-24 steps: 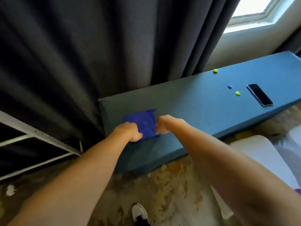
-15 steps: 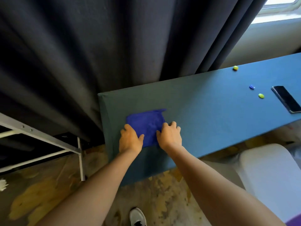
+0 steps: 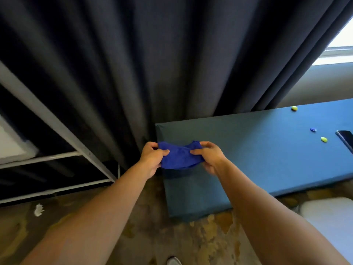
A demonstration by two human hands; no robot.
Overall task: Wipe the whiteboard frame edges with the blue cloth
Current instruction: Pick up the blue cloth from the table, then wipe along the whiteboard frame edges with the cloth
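Note:
The blue cloth (image 3: 179, 157) hangs slack between both hands, lifted just above the left end of a teal padded surface (image 3: 248, 150). My left hand (image 3: 152, 157) pinches its left end and my right hand (image 3: 209, 155) pinches its right end. At the far left, a grey metal frame bar (image 3: 47, 115) runs diagonally, with a white board corner (image 3: 11, 148) beneath it and thinner bars below. Both hands are well to the right of that frame.
Dark curtains (image 3: 152, 64) hang behind everything. On the teal surface lie two yellow-green magnets (image 3: 323, 139), a small blue one (image 3: 313, 129) and a black phone (image 3: 345, 139) at the right edge. A white cushion (image 3: 328, 217) and a shoe (image 3: 172, 261) are on the mottled floor.
The cloth lay flat on the teal surface under both hands; now both hands have pinched it by its ends and raised it. The view has swung left, showing more of the frame.

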